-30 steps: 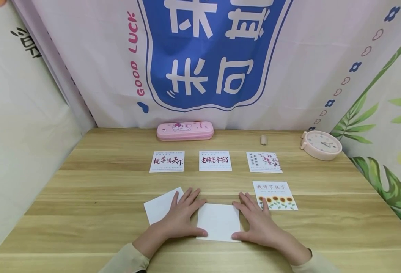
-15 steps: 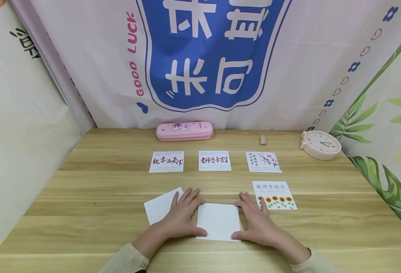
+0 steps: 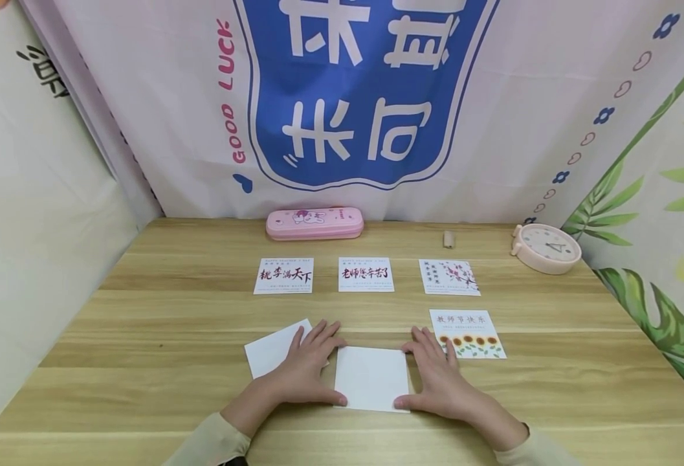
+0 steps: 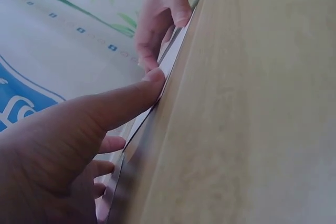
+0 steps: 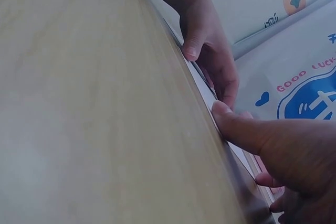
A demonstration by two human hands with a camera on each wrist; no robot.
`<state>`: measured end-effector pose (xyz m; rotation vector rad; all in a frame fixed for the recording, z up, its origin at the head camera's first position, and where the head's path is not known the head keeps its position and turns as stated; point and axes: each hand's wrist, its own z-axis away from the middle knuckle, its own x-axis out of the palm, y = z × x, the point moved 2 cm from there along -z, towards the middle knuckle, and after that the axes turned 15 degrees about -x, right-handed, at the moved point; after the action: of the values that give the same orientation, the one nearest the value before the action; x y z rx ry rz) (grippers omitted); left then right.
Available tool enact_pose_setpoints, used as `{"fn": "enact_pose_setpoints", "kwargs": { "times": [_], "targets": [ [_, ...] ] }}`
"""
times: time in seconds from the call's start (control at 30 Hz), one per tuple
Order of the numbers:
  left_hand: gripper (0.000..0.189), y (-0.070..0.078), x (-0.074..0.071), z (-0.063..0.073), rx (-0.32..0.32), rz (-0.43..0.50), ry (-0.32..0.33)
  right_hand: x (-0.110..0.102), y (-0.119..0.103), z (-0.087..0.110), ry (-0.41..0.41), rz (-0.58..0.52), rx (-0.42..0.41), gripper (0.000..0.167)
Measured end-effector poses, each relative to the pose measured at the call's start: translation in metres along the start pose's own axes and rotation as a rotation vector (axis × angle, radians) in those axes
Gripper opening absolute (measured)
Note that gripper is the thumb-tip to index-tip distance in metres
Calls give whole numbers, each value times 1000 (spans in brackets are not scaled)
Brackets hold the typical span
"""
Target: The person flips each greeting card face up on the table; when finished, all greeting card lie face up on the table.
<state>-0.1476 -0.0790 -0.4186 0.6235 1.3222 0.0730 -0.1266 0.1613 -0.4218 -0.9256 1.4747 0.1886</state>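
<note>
A blank white square card (image 3: 372, 379) lies flat on the wooden table in front of me. My left hand (image 3: 302, 369) spreads along its left side, thumb tip at the near left corner and index finger by the far left corner. Along the right side, my right hand (image 3: 442, 380) has its thumb on the near right corner and its index finger by the far one. A second blank card (image 3: 268, 355) lies askew, partly hidden beneath my left hand. The little finger of my right hand overlaps a sunflower card (image 3: 468, 334).
Farther back, three printed cards form a row: a left card (image 3: 283, 276), a middle card (image 3: 366, 274) and a flower-branch card (image 3: 449, 277). Behind them are a pink pencil case (image 3: 315, 224), a small beige block (image 3: 449, 239) and a round pink clock (image 3: 548, 248). Printed cloths border the table.
My left hand has slid slightly left, its thumb now at the card's corner. The index finger of my right hand has eased a little outward. The cards stay in place.
</note>
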Motion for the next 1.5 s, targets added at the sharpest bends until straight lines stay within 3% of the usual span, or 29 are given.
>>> {"fn": "enact_pose_setpoints", "kwargs": {
  "times": [0.4, 1.0, 1.5],
  "targets": [
    [88, -1, -1, 0, -7, 39, -7, -1, -2, 0, 5, -19, 2, 83],
    [92, -1, -1, 0, -4, 22, 9, 0, -3, 0, 16, -41, -19, 80],
    [85, 0, -1, 1, 27, 49, 24, 0, -1, 0, 17, -30, -23, 82]
  ]
}}
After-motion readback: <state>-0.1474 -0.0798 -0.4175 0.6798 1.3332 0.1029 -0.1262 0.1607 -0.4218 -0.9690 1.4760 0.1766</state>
